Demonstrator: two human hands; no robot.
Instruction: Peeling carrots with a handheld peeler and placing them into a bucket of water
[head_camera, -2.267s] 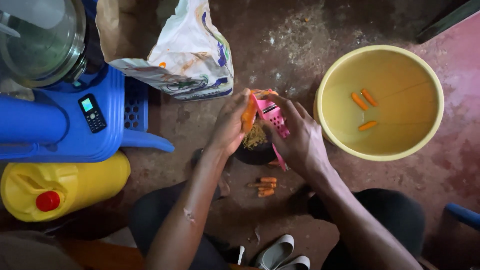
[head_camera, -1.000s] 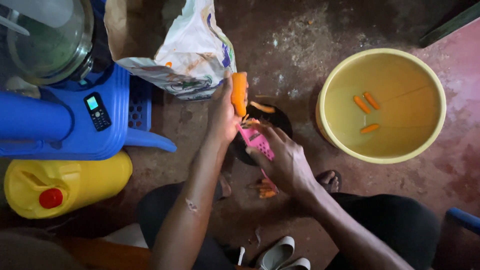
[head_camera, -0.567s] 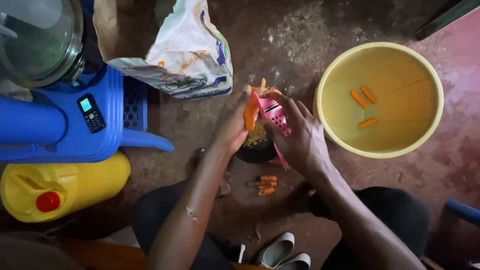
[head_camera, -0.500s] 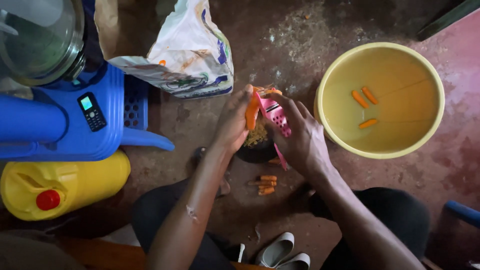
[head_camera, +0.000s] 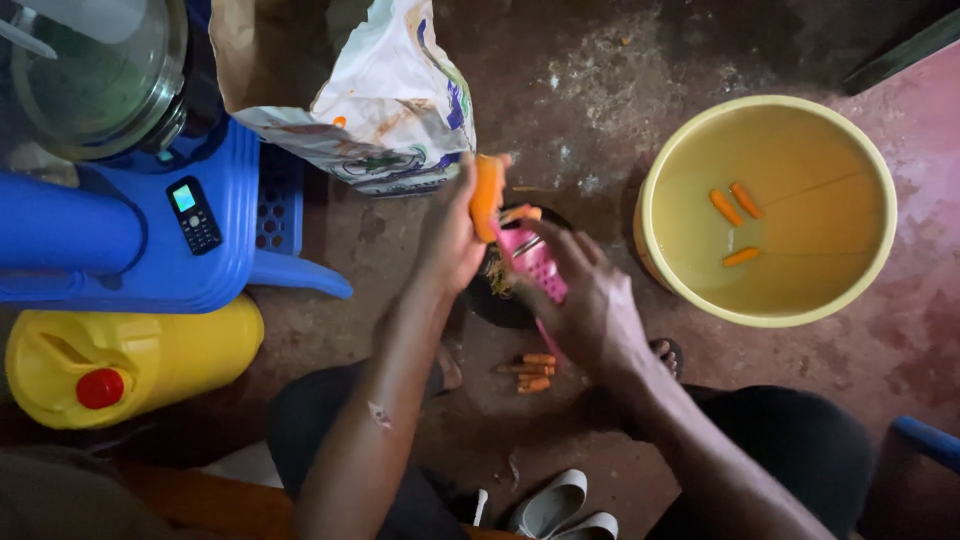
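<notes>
A: Bare dirt floor, seated person. Left hand (head_camera: 450, 240) is closed round a carrot (head_camera: 487, 195), pressed to the pink grater (head_camera: 533, 262) that the right hand (head_camera: 590, 310) grips tilted.

B: Why there?

A: Both sit over the dark bowl (head_camera: 500, 300), likely to catch shreds. Yellow basin (head_camera: 660, 170) beside it soaks more; carrot ends (head_camera: 530, 372) lie near.

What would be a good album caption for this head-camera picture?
Left hand holds a carrot against a pink grater steadied by the right hand.
</notes>
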